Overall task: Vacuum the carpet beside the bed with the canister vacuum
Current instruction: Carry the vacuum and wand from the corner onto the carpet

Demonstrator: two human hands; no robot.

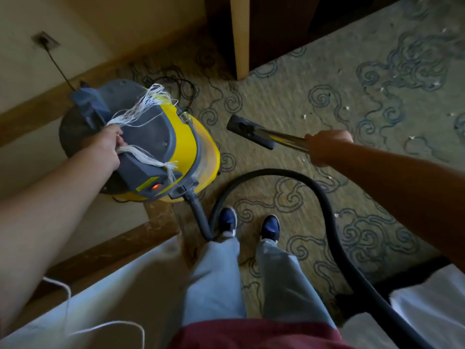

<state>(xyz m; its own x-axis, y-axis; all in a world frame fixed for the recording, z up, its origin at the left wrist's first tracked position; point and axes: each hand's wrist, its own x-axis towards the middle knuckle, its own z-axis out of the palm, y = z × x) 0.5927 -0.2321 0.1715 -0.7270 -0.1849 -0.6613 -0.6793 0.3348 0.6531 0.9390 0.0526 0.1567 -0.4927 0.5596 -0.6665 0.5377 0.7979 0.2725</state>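
Note:
A yellow and grey canister vacuum (176,137) stands tilted by the wall on the left, an orange light glowing on its switch. My left hand (109,144) grips its grey top handle, which is wrapped in frayed white string. My right hand (324,144) grips the metal wand (286,141). The black floor nozzle (247,131) at its end lies over the patterned carpet (314,192). A black hose (302,182) loops from the canister past my feet to the lower right.
White bedding (432,306) fills the lower right, and more pale bedding lies at the lower left. A wooden furniture leg (240,39) stands at the top centre. A power cord (56,66) runs from a wall socket. White scraps dot the carpet at right.

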